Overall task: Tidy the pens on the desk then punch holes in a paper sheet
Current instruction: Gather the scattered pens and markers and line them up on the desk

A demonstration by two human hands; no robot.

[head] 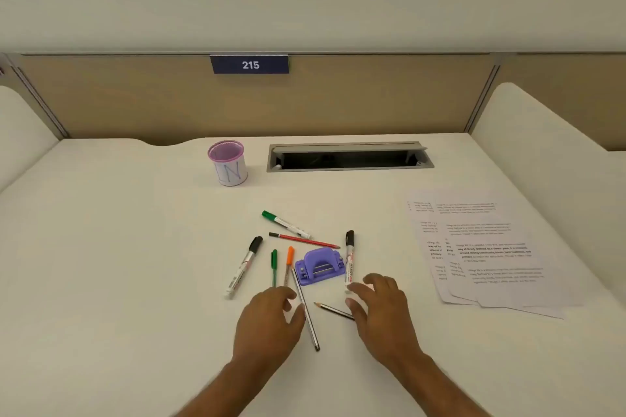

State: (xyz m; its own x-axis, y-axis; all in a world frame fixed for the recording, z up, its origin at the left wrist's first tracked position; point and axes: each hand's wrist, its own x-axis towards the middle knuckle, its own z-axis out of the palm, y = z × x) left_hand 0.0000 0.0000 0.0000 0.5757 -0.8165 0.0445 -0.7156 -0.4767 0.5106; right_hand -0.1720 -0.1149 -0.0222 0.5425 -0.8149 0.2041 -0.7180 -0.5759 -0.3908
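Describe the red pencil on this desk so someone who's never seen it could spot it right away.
Start at the purple hole punch mid-desk. Just beyond it, on the far side from the hands, lies the red pencil, below the green-capped marker. It is the only thin red stick, with a black end pointing left.

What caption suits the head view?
Both hands reach toward scattered pens beside a purple hole punch.

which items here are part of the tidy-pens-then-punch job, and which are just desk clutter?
Job:
pens, markers and pencils scattered mid-desk
pink pen cup, far side
purple hole punch
paper sheets, right
left hand and right hand, both holding nothing

Not the job:
open cable tray
number plate 215
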